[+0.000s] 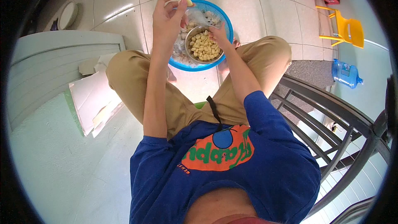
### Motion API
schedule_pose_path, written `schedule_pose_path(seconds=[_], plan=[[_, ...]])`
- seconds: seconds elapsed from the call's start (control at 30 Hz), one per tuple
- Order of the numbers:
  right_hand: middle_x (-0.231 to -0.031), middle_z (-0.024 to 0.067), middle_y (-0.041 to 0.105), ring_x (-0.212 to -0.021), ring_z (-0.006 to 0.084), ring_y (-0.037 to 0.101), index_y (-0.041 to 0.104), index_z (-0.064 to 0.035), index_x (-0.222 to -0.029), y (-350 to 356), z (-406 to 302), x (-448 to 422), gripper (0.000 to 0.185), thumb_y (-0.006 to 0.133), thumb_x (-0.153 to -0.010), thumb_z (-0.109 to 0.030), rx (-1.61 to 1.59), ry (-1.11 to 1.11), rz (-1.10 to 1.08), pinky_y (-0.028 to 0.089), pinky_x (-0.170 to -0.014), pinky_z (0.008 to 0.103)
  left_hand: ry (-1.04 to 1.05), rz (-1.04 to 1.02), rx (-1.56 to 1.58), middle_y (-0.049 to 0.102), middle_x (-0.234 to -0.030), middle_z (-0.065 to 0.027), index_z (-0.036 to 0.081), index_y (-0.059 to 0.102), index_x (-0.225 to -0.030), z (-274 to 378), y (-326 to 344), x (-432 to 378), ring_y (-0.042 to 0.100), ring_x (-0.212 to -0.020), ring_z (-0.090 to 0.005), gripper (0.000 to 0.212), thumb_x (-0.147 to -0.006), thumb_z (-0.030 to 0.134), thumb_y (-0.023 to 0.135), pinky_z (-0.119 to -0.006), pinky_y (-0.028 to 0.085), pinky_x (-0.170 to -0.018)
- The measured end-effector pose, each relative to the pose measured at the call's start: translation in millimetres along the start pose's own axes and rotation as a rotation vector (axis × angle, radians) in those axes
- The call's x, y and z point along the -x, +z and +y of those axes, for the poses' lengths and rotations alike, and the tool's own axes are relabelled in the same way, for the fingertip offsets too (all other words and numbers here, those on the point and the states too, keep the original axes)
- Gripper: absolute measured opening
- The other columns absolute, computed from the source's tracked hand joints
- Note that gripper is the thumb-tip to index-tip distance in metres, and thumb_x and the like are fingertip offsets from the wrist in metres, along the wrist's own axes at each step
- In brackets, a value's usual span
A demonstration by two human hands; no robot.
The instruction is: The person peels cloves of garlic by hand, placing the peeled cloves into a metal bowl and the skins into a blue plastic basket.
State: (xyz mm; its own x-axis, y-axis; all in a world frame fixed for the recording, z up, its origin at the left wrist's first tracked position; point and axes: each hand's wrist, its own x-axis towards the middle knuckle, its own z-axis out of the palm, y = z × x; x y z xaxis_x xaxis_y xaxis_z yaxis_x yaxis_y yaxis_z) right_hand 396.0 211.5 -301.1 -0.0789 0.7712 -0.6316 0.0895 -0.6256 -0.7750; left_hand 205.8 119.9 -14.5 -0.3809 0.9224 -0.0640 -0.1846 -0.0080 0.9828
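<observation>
Raised over the far left rim of a blue plastic basket [229, 18], my left hand [172, 11] pinches a pale garlic clove [188, 2] between its fingers. A round metal bowl [187, 52] of peeled garlic cloves [203, 47] rests inside the basket. My right hand [217, 35] is at the bowl's upper right edge, its fingers reaching over the rim by the cloves; part of them is hard to make out. Around the bowl lie garlic skins [178, 49] and unpeeled garlic, with a clear plastic bag [196, 15] behind it.
The basket stands on floor tiles beyond my bent knees. A white panel [68, 46] and cardboard pieces [93, 96] are at left. A black metal railing [326, 105], a blue water bottle [345, 73] and a yellow chair [354, 32] are at right.
</observation>
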Motion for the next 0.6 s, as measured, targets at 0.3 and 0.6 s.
schedule_pose_path(seconds=[0.3,0.6], plan=[[-0.115,0.0119,0.062,-0.09,0.0198,0.067,0.037,-0.0031,-0.142,-7.0,-15.2,-29.9,0.065,0.068,-0.087,-0.015,0.203,-0.316,0.129,0.053,-0.069,0.031,-0.002,0.008,0.087,0.072,-0.101,-0.0123,0.001,0.058,-0.11,12.2,28.9,-7.2,0.054,-0.066,-0.0092,0.029,-0.095,0.024,0.069,-0.024,0.045,-0.061],[-0.109,0.0026,0.067,-0.095,0.0132,0.064,0.066,-0.0131,-0.126,59.4,-257.5,157.5,0.035,0.066,-0.096,-0.031,0.301,-0.942,-0.76,0.05,-0.082,0.0294,0.203,0.184,0.13,0.07,-0.095,-0.0091,0.0,0.057,-0.114,16.3,5.4,1.0,0.059,-0.069,-0.0113,0.028,-0.097,0.019,0.067,-0.025,0.046,-0.062]])
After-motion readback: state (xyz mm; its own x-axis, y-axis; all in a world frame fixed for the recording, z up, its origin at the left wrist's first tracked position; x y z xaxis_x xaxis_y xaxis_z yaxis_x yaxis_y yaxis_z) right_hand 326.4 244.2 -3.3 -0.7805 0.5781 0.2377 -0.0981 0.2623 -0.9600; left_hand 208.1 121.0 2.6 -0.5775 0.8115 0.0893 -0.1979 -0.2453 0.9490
